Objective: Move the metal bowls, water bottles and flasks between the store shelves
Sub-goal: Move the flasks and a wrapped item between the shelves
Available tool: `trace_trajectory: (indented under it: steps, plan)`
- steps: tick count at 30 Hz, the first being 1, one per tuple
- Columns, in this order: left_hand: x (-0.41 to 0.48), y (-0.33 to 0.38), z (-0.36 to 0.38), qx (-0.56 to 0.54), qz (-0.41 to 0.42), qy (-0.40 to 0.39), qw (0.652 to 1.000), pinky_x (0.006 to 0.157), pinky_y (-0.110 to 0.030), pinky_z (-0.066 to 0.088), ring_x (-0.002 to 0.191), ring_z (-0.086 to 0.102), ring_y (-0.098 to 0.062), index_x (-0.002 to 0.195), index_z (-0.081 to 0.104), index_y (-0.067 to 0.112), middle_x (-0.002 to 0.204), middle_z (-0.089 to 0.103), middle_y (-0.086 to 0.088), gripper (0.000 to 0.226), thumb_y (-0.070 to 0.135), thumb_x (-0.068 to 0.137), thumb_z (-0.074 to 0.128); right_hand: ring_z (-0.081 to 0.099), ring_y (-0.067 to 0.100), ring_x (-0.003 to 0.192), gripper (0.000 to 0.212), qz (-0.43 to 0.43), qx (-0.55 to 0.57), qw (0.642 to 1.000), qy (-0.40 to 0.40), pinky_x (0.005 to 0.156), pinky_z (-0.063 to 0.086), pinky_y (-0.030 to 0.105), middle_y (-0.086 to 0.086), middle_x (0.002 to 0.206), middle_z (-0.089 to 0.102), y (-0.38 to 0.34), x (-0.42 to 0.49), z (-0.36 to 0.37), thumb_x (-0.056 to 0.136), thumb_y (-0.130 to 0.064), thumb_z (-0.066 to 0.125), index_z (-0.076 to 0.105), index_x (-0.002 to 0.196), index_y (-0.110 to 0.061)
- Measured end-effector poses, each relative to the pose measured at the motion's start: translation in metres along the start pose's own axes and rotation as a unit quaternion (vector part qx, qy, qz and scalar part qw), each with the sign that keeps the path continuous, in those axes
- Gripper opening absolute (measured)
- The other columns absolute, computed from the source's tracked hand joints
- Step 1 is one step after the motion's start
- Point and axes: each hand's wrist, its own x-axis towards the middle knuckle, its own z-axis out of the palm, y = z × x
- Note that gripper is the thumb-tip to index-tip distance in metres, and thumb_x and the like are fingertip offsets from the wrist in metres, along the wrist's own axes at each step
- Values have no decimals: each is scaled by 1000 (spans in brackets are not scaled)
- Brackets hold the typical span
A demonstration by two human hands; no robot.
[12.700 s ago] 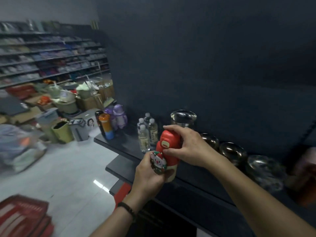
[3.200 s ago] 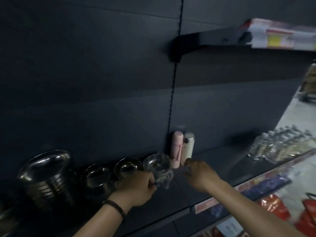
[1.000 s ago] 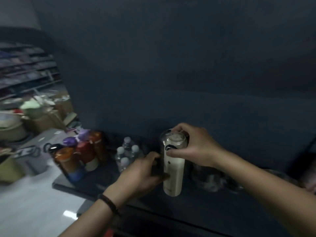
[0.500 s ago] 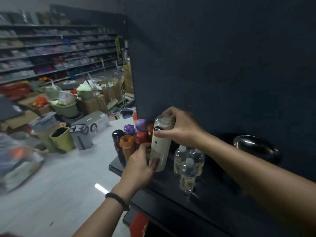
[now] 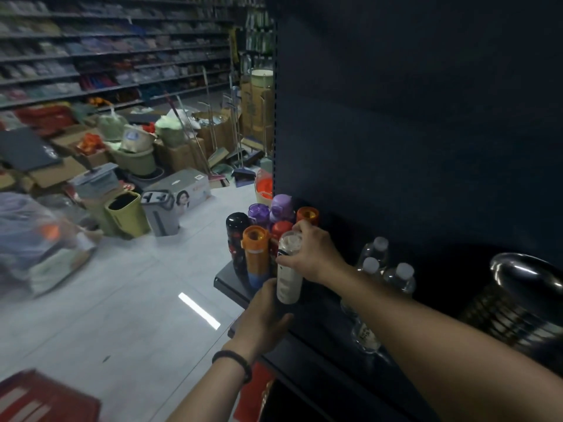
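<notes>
Flask (image 5: 288, 280) upright, right hand (image 5: 313, 254) at cap, left hand (image 5: 262, 318) at base.

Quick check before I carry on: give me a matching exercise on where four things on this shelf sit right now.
Things
1. cream cylindrical flask
2. tall black flask
3. clear plastic water bottles
4. stack of shiny metal bowls

Places
A. far right of the dark metal shelf
B. held by the left grip and right grip
C. leftmost, at the shelf's end
D. mid-shelf, between flasks and bowls

Pairs: 1-B, 2-C, 3-D, 4-A
</notes>
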Motion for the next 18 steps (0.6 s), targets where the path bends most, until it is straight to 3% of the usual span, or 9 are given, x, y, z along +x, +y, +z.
trace_trajectory:
  steps: [3,7,16,18]
  plan:
    - [8,0,3,-7,16,-10,1000,110,-21,49,132,53,-1,149,38,36,142,52,22,73,23,91,80,65,21,107,73,7,2,1000,-8,89,57,35,2,121,64,4,8,13,68,-44,96,55,124,-22]
    - [16,-2,4,-24,15,-1,1000,114,-27,43,145,48,-13,162,29,26,158,46,9,89,25,90,80,64,20,110,72,10,18,1000,-15,89,56,32,1,123,63,5,13,25,68,-40,97,56,125,-23]
    - [11,7,4,-14,-12,-23,1000,112,-25,43,148,49,-22,165,26,25,164,44,1,83,29,98,75,58,22,126,78,10,37,998,-41,103,55,43,1,137,57,8,18,28,74,-48,92,51,137,-29]
    - [8,10,2,22,-19,-24,999,114,-31,48,143,53,-23,163,34,26,163,46,0,74,35,100,72,56,22,131,83,8,38,998,-54,106,53,44,2,141,56,11,16,26,76,-49,90,48,144,-29]
